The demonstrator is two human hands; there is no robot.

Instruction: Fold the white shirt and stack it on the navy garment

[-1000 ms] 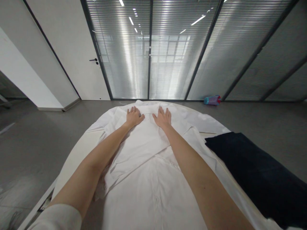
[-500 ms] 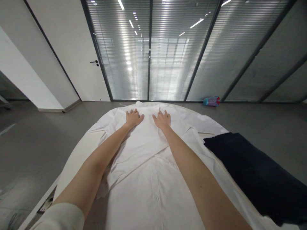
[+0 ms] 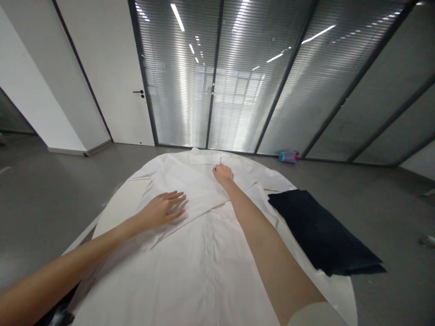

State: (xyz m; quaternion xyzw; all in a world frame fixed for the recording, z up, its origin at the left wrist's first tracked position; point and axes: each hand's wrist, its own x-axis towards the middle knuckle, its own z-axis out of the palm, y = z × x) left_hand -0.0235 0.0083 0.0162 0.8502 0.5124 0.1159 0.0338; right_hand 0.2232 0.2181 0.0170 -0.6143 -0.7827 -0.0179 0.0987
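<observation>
White shirt (image 3: 207,253) lies face up, buttoned, on the round desk (image 3: 336,294), lower centre of frame. One panel (image 3: 197,190) crosses the chest slantwise; no second fold shows. Left hand (image 3: 165,209) lies open on it; right hand (image 3: 222,174) rests below the collar, fingers hidden, grip unclear.

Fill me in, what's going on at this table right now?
A person is smoothing or arranging a white button-front shirt with both bare hands on a round white table. The right hand rests on the shirt just below the collar, and the left hand lies open on it, by a folded-over section. A folded dark navy cloth lies on the table to the right.
</observation>
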